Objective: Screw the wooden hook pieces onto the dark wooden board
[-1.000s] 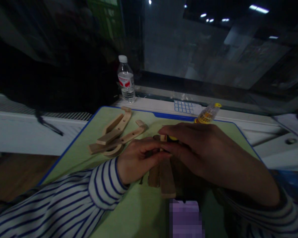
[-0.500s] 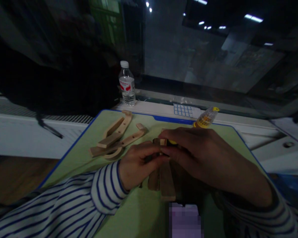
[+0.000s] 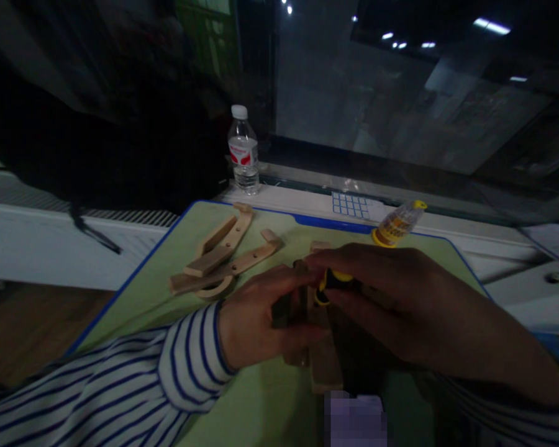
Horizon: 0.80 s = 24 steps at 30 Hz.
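My left hand (image 3: 261, 316) grips a set of dark wooden slats (image 3: 323, 363) that lie on the green mat (image 3: 144, 279). Its fingers close round their upper part. My right hand (image 3: 400, 304) is closed on a black and yellow tool handle (image 3: 333, 282), probably a screwdriver, with its tip against the slats by my left fingers. Both sleeves are blue and white striped. The slats' far ends are hidden under my hands.
Several loose curved wooden pieces (image 3: 223, 254) lie on the mat to the left. A small glue bottle (image 3: 395, 225) lies at the mat's far edge beside a blue grid card (image 3: 351, 205). A water bottle (image 3: 243, 152) stands on the white ledge by the window.
The right hand has drawn slightly back toward me, showing more of the yellow handle. The left hand's fingers have shifted down round the slats. The view moved a little.
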{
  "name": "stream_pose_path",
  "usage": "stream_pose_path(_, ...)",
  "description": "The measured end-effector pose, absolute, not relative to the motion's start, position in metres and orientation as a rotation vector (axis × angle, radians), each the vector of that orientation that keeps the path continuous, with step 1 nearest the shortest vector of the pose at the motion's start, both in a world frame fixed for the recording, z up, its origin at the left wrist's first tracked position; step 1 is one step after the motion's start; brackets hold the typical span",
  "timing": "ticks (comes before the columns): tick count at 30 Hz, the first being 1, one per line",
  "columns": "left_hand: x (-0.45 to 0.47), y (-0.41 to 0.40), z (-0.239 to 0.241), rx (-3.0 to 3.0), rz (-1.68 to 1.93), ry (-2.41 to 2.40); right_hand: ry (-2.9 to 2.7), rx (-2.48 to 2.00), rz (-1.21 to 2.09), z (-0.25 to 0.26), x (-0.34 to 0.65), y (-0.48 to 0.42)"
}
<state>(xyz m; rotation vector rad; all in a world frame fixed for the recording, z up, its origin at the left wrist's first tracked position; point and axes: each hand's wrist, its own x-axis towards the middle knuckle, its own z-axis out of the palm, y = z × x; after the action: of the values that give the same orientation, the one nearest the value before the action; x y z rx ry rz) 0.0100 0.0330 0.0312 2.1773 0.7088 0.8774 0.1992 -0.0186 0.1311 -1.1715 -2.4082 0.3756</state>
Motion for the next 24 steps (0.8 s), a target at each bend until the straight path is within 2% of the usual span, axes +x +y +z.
stream_pose_path(14, 0.009, 0.036, 0.02, 2.047, 0.858, 0.522, -2.476, -1.267, 0.153, 0.131, 0.197, -0.021)
stream_pose_path(24, 0.008, 0.036, 0.018, 2.105, 0.857, 0.557, -2.487, -1.31, 0.133, 0.133, 0.196, -0.018)
